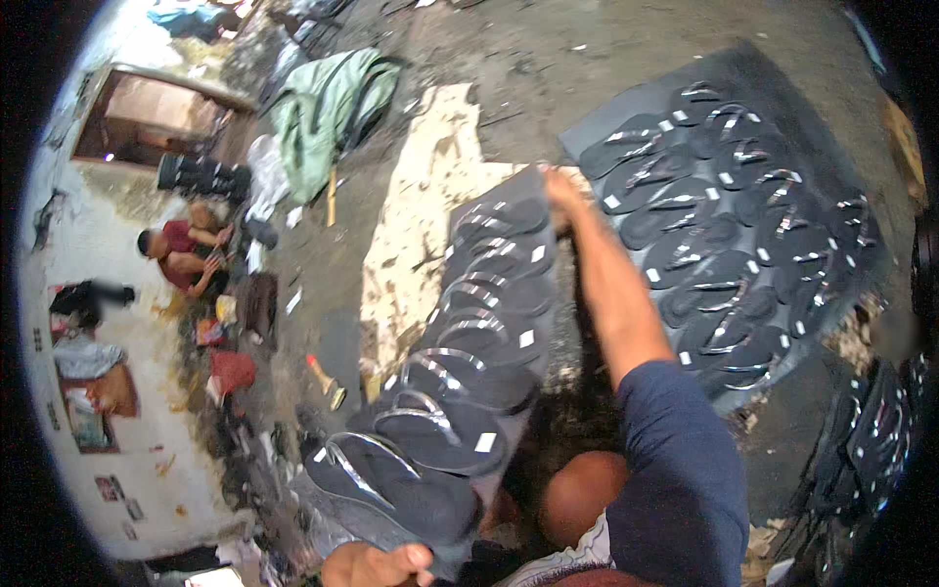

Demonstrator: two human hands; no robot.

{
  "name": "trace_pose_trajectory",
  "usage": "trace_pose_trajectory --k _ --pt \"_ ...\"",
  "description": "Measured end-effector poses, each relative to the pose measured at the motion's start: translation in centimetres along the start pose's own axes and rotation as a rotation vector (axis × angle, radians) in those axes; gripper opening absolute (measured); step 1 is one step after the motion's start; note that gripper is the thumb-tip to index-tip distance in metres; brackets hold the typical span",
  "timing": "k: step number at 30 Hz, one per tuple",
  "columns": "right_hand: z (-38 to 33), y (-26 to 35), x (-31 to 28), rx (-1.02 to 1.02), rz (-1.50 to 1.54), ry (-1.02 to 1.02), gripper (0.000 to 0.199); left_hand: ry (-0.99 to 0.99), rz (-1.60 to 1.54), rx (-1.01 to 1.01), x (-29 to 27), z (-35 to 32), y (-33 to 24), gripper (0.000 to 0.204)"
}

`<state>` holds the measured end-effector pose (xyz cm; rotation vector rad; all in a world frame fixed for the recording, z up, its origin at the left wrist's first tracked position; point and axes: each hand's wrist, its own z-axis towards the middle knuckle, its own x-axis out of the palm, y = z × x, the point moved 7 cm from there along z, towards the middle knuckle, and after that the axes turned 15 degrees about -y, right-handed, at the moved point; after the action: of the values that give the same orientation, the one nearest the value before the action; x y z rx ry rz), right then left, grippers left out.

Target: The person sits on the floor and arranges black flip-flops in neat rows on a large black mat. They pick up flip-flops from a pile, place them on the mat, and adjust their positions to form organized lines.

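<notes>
At the far left a seated person in a red shirt bends over something near a pale wall, well apart from the work. Beside them lie scattered small items and a green backpack on the dirty concrete floor. Further right a worn sheet of pale cardboard lies flat on the floor. Over it slants a long dark board carrying a row of dark flip-flops with silver straps, overlapped one on another from its near end to its far end. The left hand grips the near, lower end of this board at the bottom edge of the view, fingers curled round it. The right hand, on an outstretched arm in a dark blue sleeve, holds the far top end; its fingers wrap the edge, though how tightly cannot be told. To the right a second dark board lies flat on the floor, holding two rows of the same flip-flops. At the far right edge more stacked sandals show dimly.
</notes>
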<state>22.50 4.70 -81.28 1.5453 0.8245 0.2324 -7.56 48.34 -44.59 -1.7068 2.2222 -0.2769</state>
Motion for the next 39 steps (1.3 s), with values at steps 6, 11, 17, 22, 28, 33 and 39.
trace_pose_trajectory --k 6,11,17,22,28,33,39 --pt "-17.0 2.2 3.5 -0.187 -0.038 0.310 0.057 -0.288 -0.071 -0.067 -7.7 -4.1 1.2 0.048" --pt "-18.2 2.3 -18.8 0.005 0.291 -0.221 0.065 -0.316 0.189 -0.095 -9.3 -4.0 -4.1 0.050" --pt "-28.0 1.9 -54.8 0.056 0.315 -0.876 0.062 0.148 0.732 0.542 5.2 10.5 -9.2 0.062" --pt "-50.1 6.2 -83.7 -0.078 -0.371 -1.482 0.036 1.036 1.229 0.696 33.0 3.6 6.4 0.052" --pt "-64.6 5.3 -86.1 -0.032 -0.470 -1.652 0.035 0.572 0.665 0.267 33.7 19.2 17.4 0.058" --pt "-61.6 -4.4 -67.6 0.388 -0.244 -1.304 0.037 0.244 0.170 0.102 32.6 24.7 21.0 0.051" --pt "-50.1 -13.2 -53.1 0.326 0.496 -1.019 0.039 0.443 0.056 0.046 37.3 17.5 16.8 0.046"
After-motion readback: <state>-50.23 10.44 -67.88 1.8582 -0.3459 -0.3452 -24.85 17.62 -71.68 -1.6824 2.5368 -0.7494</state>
